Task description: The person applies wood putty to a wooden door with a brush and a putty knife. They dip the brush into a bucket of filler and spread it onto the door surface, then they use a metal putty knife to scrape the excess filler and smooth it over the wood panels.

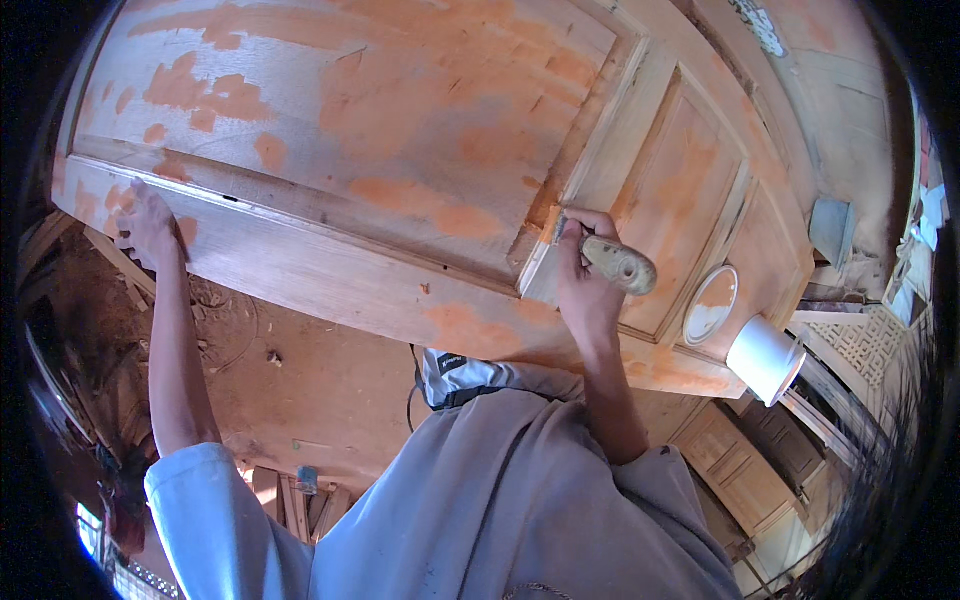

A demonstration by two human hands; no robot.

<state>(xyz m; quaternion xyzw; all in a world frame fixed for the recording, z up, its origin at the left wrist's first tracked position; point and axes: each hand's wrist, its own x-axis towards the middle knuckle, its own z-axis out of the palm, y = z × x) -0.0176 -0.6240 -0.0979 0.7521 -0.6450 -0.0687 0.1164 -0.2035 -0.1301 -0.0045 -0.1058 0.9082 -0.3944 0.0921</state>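
A large wooden panel door (330,270) lies flat before me, marked with several orange filler patches. In my right hand (590,290) is a putty knife (620,265) with a worn, pale handle that has a hole near its end. Its tip, smeared with orange, touches the moulding beside the big panel. My left hand (150,228) rests on the door's frame near the far left end, fingers apart and partly bent, holding no tool.
A round lid (711,305) smeared with orange lies on the door's right part. Beside it a white bucket (766,360) stands at the near edge. Wood pieces (300,505) lie on the dusty floor (320,350); another panelled door (735,465) is at lower right.
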